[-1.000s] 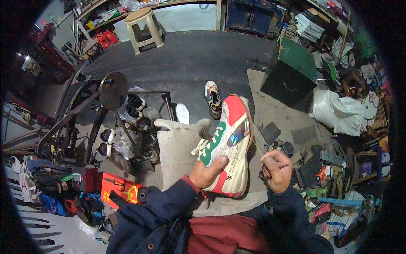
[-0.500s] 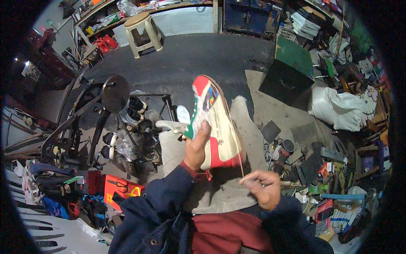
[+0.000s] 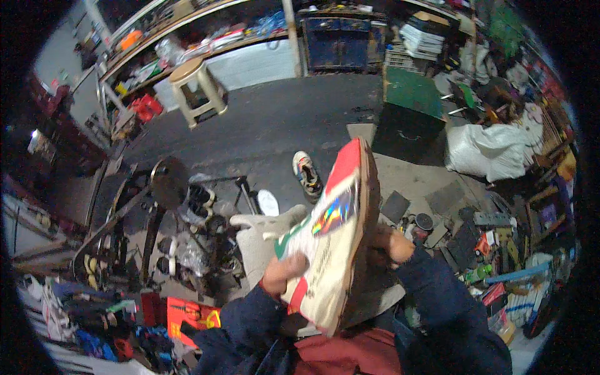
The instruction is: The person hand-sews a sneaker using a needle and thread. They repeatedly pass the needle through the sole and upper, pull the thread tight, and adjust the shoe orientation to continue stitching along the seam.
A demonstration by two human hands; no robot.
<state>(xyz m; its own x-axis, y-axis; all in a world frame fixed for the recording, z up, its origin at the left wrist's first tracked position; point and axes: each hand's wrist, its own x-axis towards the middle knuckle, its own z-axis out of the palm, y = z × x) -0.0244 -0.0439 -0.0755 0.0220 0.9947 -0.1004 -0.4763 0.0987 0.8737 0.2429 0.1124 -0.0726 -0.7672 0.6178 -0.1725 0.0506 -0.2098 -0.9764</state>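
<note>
Your left hand (image 3: 282, 275) still grips the shoe (image 3: 334, 234); your right hand (image 3: 392, 244) now presses its sole, fingers hidden.

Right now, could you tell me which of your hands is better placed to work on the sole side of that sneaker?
Probably the right hand: it sits against the brown sole side of the sneaker, while the left hand grips the upper, steadying it.
</note>
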